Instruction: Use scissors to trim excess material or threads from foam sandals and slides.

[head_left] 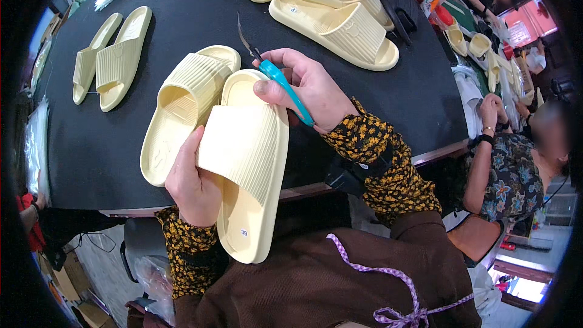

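A cream slide sandal (240,143) with a ribbed strap is held up near the table's front edge. My left hand (193,179) is closed round its strap from the left side. My right hand (306,88) grips a pair of scissors (282,85) with a teal handle and a thin curved metal blade pointing away from me. The thumb of that hand also rests on one end of the slide. Just left of the held slide, a matching cream slide (193,79) lies on the black table. Some of the right fingers are hidden behind the handle and the slide.
Another pair of cream slides (124,54) lies at the left of the black tabletop (182,18). Several more cream slides (346,30) and dark ones (392,9) sit at the far side. A co-worker (510,164) sits at the right; clear plastic bags (36,152) hang at the left edge.
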`<state>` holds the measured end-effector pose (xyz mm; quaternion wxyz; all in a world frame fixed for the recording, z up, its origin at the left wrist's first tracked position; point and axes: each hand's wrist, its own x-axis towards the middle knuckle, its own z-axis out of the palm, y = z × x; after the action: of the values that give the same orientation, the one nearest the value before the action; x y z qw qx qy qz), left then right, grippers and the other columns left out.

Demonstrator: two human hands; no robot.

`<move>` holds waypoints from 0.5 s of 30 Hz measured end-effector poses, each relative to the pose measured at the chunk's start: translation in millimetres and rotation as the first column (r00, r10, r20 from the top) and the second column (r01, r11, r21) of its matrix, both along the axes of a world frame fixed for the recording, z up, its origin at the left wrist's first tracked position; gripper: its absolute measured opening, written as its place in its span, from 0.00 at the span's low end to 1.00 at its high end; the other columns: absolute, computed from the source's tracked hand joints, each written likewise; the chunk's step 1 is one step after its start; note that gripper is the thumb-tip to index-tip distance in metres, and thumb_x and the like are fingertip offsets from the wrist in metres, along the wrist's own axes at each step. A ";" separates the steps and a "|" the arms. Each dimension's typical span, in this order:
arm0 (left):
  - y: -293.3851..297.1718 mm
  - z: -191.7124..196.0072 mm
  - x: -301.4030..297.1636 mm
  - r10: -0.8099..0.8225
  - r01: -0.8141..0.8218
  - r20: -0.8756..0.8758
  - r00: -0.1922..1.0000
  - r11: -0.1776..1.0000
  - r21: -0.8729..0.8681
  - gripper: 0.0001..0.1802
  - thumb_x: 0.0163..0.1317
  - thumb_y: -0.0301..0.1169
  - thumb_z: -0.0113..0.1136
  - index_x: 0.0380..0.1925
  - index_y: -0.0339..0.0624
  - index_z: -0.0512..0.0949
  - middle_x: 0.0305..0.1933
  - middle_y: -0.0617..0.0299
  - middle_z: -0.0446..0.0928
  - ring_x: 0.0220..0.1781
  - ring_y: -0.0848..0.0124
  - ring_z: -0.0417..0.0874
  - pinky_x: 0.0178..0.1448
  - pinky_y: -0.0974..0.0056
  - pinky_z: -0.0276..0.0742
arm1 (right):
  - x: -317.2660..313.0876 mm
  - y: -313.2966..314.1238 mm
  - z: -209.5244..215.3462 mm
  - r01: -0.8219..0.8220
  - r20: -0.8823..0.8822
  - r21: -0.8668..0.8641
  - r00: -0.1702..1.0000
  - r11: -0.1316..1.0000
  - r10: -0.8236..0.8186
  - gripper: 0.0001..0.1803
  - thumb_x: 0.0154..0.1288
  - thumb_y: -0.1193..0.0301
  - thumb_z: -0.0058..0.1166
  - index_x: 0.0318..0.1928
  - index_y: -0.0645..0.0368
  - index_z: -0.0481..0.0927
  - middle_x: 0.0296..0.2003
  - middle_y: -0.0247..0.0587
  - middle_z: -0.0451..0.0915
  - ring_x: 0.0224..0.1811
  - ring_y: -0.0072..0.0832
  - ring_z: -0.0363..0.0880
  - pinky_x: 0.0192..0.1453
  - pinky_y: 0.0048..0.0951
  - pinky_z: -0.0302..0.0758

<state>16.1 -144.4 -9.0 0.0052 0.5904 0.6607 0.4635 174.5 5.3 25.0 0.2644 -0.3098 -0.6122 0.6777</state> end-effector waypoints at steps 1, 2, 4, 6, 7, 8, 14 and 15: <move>-0.2 0.1 0.1 -0.008 0.008 0.004 1.000 1.000 -0.001 0.17 0.51 0.14 0.51 0.44 0.28 0.73 0.37 0.46 0.78 0.41 0.55 0.81 0.48 0.62 0.75 | 0.1 0.5 -1.6 0.000 0.000 0.014 1.000 1.000 0.000 0.31 0.54 0.62 0.61 0.54 0.65 0.66 0.37 0.38 0.76 0.33 0.15 0.75 0.26 0.15 0.72; -0.3 -0.1 -0.2 -0.015 0.015 0.008 1.000 1.000 -0.002 0.16 0.52 0.15 0.51 0.44 0.28 0.73 0.37 0.46 0.78 0.41 0.55 0.81 0.48 0.62 0.75 | 0.0 0.9 -2.8 -0.001 -0.001 0.029 1.000 1.000 0.001 0.31 0.54 0.62 0.61 0.54 0.66 0.66 0.36 0.38 0.76 0.32 0.15 0.75 0.25 0.15 0.72; -0.4 0.1 -0.5 -0.020 0.020 0.008 1.000 1.000 0.000 0.16 0.53 0.15 0.51 0.44 0.28 0.73 0.38 0.46 0.78 0.41 0.56 0.81 0.48 0.62 0.75 | -0.3 0.5 -0.2 -0.005 -0.012 0.017 1.000 1.000 0.005 0.31 0.54 0.62 0.61 0.54 0.65 0.66 0.36 0.38 0.76 0.32 0.16 0.75 0.26 0.15 0.71; -0.3 0.2 -0.2 -0.027 0.027 0.008 1.000 1.000 0.003 0.15 0.54 0.16 0.52 0.44 0.28 0.73 0.38 0.46 0.78 0.41 0.56 0.81 0.47 0.62 0.75 | 0.1 0.8 -2.3 -0.007 -0.021 0.006 1.000 1.000 0.008 0.31 0.54 0.62 0.61 0.54 0.65 0.66 0.36 0.38 0.76 0.32 0.16 0.75 0.26 0.15 0.71; -0.3 0.2 -0.3 -0.032 0.032 -0.010 0.999 0.999 0.009 0.17 0.52 0.15 0.51 0.45 0.28 0.72 0.38 0.46 0.78 0.42 0.55 0.81 0.48 0.62 0.75 | -0.5 2.1 -7.9 0.005 -0.026 0.032 1.000 0.999 -0.005 0.31 0.54 0.62 0.61 0.54 0.65 0.66 0.36 0.38 0.76 0.32 0.16 0.75 0.25 0.15 0.71; 0.8 0.1 -0.5 -0.037 0.037 -0.029 0.999 0.999 0.018 0.18 0.51 0.14 0.51 0.45 0.29 0.72 0.39 0.46 0.78 0.43 0.55 0.81 0.48 0.62 0.75 | -1.1 3.5 -10.1 0.019 -0.031 0.060 0.999 0.998 -0.017 0.31 0.54 0.63 0.61 0.53 0.66 0.66 0.35 0.38 0.76 0.32 0.16 0.75 0.25 0.15 0.71; 8.0 14.2 6.7 -0.170 0.162 -0.169 0.971 0.985 -0.063 0.27 0.41 0.10 0.48 0.47 0.33 0.74 0.33 0.50 0.76 0.35 0.57 0.78 0.42 0.61 0.75 | 5.0 8.5 -9.1 0.016 0.066 0.077 0.998 0.997 -0.021 0.30 0.53 0.64 0.61 0.54 0.66 0.66 0.36 0.39 0.76 0.33 0.17 0.74 0.29 0.16 0.72; 6.8 13.6 5.2 -0.160 0.152 -0.180 0.970 0.987 -0.060 0.27 0.41 0.10 0.48 0.47 0.33 0.74 0.33 0.50 0.76 0.35 0.57 0.78 0.42 0.61 0.75 | 2.6 7.5 -9.5 0.007 0.056 0.082 0.998 0.997 -0.012 0.30 0.53 0.64 0.61 0.54 0.66 0.66 0.36 0.39 0.76 0.33 0.17 0.74 0.29 0.16 0.72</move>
<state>21.3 -137.5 4.6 -0.0062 0.6806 0.6203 0.3898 177.1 12.7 15.5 0.2626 -0.3206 -0.6452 0.6419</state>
